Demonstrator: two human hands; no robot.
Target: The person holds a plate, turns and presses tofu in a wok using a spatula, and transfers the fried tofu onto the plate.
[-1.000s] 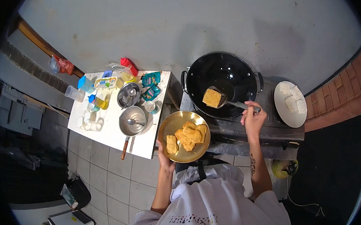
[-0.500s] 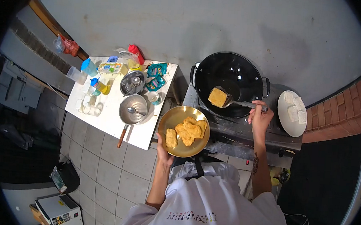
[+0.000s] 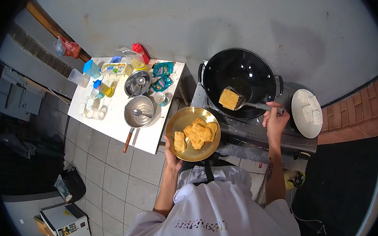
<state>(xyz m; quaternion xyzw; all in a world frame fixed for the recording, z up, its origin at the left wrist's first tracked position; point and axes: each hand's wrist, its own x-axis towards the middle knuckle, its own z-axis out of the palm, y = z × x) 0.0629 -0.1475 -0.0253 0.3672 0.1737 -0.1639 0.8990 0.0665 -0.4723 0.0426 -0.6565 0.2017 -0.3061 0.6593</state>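
Observation:
In the head view, my right hand grips the handle of a metal spatula. On its blade rests a square golden piece of fried tofu, held over the near left part of a black wok. A little oil seems to lie in the wok's bottom. My left hand holds a gold-coloured plate by its left edge, just in front of the stove. Several fried golden pieces are heaped on that plate, with one piece apart at the left.
Right of the wok stands a white plate with several pale white blocks. On the left, a white table carries a saucepan, a metal bowl, green sachets, bottles and cups. A brick ledge borders the stove's right side.
The view has shifted slightly. Both hands keep their grips, and the fried tofu stays on the spatula over the wok with little movement.

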